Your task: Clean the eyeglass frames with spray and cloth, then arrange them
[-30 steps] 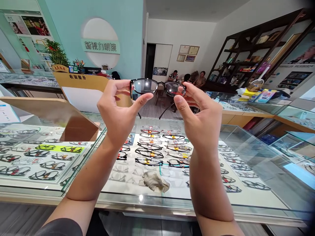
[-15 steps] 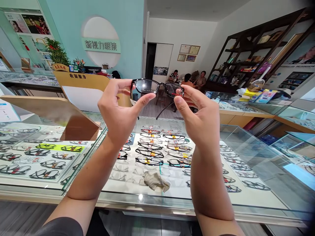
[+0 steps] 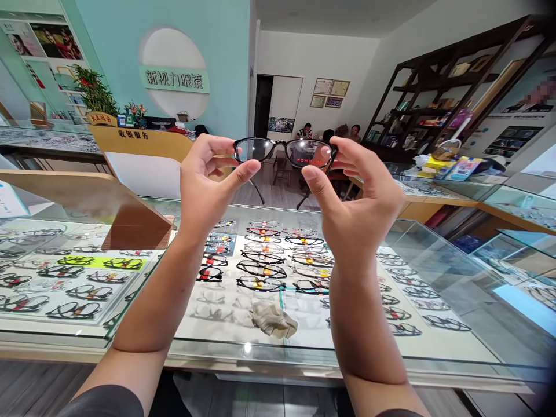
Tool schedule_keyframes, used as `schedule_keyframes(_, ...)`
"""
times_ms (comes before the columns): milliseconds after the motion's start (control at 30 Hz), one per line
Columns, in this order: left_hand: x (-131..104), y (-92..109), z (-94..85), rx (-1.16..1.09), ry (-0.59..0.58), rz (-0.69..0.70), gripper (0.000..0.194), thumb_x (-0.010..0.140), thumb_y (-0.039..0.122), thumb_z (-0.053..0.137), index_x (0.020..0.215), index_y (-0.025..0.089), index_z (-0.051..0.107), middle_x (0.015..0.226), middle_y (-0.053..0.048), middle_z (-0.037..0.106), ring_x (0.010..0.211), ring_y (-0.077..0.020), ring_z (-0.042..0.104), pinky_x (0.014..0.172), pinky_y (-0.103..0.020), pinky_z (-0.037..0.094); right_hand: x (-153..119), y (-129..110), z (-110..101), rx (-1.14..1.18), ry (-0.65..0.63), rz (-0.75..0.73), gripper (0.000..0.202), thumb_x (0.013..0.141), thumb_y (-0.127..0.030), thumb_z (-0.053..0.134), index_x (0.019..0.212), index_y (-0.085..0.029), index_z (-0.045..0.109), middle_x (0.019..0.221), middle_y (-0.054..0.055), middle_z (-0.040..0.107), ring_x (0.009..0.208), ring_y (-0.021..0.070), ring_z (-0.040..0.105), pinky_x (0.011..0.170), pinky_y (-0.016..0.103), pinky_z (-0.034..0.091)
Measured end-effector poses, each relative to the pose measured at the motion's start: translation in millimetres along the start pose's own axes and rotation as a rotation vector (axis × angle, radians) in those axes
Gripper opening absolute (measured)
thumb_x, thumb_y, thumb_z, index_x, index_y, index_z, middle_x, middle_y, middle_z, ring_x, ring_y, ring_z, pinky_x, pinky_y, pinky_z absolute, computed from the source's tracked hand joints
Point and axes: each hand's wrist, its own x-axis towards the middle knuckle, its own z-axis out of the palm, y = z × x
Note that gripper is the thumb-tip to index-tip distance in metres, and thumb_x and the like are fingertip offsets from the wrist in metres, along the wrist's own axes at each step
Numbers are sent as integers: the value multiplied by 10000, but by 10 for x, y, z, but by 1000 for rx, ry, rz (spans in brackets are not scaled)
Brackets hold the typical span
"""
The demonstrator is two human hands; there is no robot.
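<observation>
Black-framed glasses we held raised above bench, between both hands. Left hand pinched one end, thumb against fingers; right hand pinched other end likewise. Red lettering marked lens nearer right hand. Below hands, rows of spectacles; lower still, crumpled grey cloth. Wooden stand stood left of our left hand. Beyond right hand, dark shelves.

Single head-worn cam looked forward and down from near side of glass tabletop; left hand and right hand sat close, mid-frame; back wall well beyond, near top.
</observation>
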Motion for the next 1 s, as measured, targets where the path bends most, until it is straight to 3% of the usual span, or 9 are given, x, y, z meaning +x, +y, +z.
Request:
schedule_keyframes(133, 13, -106, 17, 37, -3, 55, 676, 787, 809, 941, 1175, 316, 690, 1198, -76, 806, 1090, -254, 805, 928, -410, 664, 5, -51, -20, 13, -28, 47, 491, 1047, -657, 745, 1432, -353, 757, 1390, 82, 818, 1367, 375, 755, 1182, 658, 621)
schedule_keyframes(333, -7, -199, 98, 185, 126, 223, 825, 766, 896, 887, 1355, 375, 636, 1416, -104, 740, 1272, -350, 781, 987, -502, 645, 28, -107, 3, 58, -85, 55, 486, 1070, -575, 731, 1515, -383, 710, 1586, 83, 740, 1532, 431, 643, 1284, 708, 552)
schedule_keyframes(533, -4, -255, 157, 193, 148, 207, 885, 735, 883, 918, 1409, 408, 597, 1456, -108, 697, 1354, -375, 746, 1053, -531, 633, 48, -158, 13, 19, -249, 90, 564, 1092, -579, 680, 1635, -445, 606, 1751, 51, 608, 1678, 480, 488, 1340, 756, 477)
schedule_keyframes(767, 8, -307, 217, 168, 148, 205, 905, 737, 839, 950, 1445, 434, 559, 1482, -103, 670, 1424, -374, 714, 1093, -523, 644, 3, -137, 50, -4, -126, 60, 520, 1102, -578, 667, 1583, -383, 656, 1686, 77, 669, 1626, 415, 561, 1340, 666, 516)
schedule_keyframes(1000, -66, -233, 238, 197, 255, 285, 832, 797, 775, 949, 1451, 429, 567, 1515, -97, 636, 1491, -380, 663, 1225, -606, 581, -51, -89, 165, 96, -68, 56, 511, 1151, -527, 535, 1636, -395, 627, 1657, 77, 665, 1564, 377, 642, 1190, 645, 636)
